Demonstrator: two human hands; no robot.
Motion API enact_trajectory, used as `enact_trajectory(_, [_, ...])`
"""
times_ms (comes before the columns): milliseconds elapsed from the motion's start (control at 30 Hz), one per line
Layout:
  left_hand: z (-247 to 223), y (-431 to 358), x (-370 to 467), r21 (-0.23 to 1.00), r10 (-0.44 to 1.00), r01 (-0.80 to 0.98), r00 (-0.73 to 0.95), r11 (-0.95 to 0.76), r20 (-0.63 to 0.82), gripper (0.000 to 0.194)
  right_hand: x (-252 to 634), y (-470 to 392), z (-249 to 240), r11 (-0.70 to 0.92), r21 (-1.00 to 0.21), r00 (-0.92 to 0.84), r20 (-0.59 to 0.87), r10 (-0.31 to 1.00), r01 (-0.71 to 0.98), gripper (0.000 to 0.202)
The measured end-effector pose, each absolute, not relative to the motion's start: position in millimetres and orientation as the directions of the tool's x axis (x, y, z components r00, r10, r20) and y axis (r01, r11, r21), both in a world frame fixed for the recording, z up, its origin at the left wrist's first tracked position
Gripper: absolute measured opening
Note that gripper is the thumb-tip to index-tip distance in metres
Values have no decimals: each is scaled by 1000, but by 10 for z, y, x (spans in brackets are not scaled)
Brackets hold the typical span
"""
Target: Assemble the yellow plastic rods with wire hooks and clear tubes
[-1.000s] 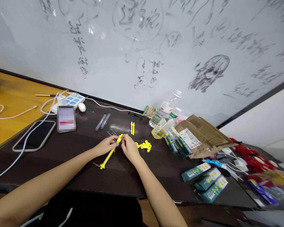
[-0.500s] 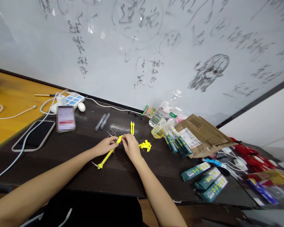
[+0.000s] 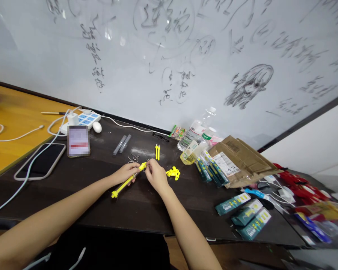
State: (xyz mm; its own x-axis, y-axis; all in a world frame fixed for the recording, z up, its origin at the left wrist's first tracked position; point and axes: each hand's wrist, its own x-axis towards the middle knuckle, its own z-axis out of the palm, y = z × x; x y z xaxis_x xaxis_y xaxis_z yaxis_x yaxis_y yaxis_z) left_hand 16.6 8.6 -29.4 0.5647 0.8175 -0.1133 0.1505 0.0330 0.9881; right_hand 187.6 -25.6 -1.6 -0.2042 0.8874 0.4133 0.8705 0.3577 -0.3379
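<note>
With our left hand (image 3: 127,173) we pinch a long, thin yellow plastic rod with a clear section (image 3: 124,185), the thumb and fingers closing around its upper part. It slants across our palm: the knobbed lower end points down toward us, on the near side of that hand, and the upper end sticks out toward our right hand (image 3: 155,173). The fingertips of our right hand are drawn in close together just beside that upper end; we cannot tell whether they pinch something small there or touch the rod.

Just beyond our left hand lie thin, bent silver metal wire hooks (image 3: 134,158), and farther off in the same direction two clear, slim plastic tubes (image 3: 119,145) lie side by side. Beyond our right hand we see two short, narrow yellow plastic sticks (image 3: 157,152), set parallel. Just to the right of that hand sits a small cluster of yellow plastic pieces (image 3: 173,173). Well to the right, on the near side, three green-and-white printed cardboard boxes (image 3: 246,213) lie in a row. Under both hands we have a dark brown wooden tabletop (image 3: 95,204).
</note>
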Motion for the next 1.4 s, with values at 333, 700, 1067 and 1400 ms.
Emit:
enact_trajectory(333, [-197,48,153,981,805,186,573,55,-153,27,1900,-240,-5,446,-239,-337,387,858,862,15])
enact_trajectory(700, [-143,26,159,977,790,201,587,73,-179,27,1912,-242,2,493,-162,-399,405,823,855,14])
enact_trajectory(1067, [-215,64,157,981,782,167,596,103,-184,28,1885,-282,18,504,-142,-423,381,822,852,14])
enact_trajectory(1400, [-304,90,183,989,797,146,593,28,-110,38,1899,-252,5,544,-385,-380,424,822,746,25])
